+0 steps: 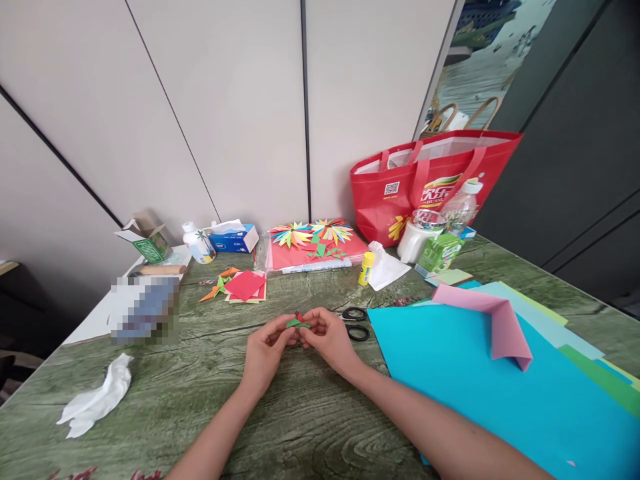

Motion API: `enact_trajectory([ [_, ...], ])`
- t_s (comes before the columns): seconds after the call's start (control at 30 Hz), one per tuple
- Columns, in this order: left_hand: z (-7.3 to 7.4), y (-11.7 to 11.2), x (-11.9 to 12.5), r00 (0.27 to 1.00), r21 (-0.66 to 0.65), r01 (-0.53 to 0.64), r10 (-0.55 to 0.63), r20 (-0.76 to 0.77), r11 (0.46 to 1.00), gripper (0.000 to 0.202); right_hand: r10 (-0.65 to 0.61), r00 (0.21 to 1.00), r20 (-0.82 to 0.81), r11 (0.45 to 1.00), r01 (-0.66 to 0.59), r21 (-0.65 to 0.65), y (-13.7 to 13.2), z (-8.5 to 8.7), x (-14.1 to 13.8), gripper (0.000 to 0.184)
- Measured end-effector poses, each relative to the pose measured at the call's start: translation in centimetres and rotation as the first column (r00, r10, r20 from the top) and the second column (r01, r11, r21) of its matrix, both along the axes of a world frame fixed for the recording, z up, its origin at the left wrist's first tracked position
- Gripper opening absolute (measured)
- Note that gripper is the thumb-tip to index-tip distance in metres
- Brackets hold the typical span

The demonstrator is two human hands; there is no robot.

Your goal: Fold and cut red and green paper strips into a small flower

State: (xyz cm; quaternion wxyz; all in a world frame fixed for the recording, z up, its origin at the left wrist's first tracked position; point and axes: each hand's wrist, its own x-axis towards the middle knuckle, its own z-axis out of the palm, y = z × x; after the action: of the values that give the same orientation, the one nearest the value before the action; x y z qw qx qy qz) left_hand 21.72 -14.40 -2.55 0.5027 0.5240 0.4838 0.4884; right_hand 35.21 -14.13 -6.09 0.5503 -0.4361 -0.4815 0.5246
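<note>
Between my two hands, above the middle of the table, is a small folded paper piece (299, 323), green with a dark red part on top. My left hand (267, 347) pinches it from the left with thumb and fingers. From the other side my right hand (327, 339) grips it, fingertips almost meeting the left ones, so part of the piece is hidden. Just right of my right hand lie scissors (357, 332) with black handles, their blades mostly covered by the hand. Beyond my hands sit red square papers (246, 285) beside orange and green folded pieces (220, 287).
Blue paper sheets (450, 360) and a pink folded paper (507, 327) cover the right side. At the back stand a glue stick (367, 269), a red bag (385, 200), a tissue box (234, 239) and a plastic packet (320, 257) bearing paper stars. A crumpled tissue (100, 399) lies left.
</note>
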Motion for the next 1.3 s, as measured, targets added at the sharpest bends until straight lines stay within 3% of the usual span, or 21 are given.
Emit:
enact_trajectory([
  [0.2,-0.1,0.1,0.1,1.0,-0.022,-0.018,0.018,0.014,1.0,0.013,0.095,0.989,-0.112,0.991,-0.105,-0.086,0.4,0.0,0.1,0.028],
  [0.6,-0.7,0.3,-0.2,0.993,-0.075,-0.077,0.083,0.083,0.994,0.022,0.17,0.981,-0.094,0.985,-0.17,0.01,0.3,0.3,0.3,0.02],
  [1.1,-0.8,0.3,-0.1,0.99,-0.153,-0.009,0.03,0.138,0.988,0.022,0.17,0.961,-0.22,0.979,-0.191,-0.076,0.0,1.2,0.2,0.026],
  [1.3,-0.7,0.2,0.1,0.978,-0.168,0.01,0.025,0.206,0.986,0.027,0.071,0.966,-0.25,0.987,-0.103,-0.119,0.0,1.2,0.1,0.027],
])
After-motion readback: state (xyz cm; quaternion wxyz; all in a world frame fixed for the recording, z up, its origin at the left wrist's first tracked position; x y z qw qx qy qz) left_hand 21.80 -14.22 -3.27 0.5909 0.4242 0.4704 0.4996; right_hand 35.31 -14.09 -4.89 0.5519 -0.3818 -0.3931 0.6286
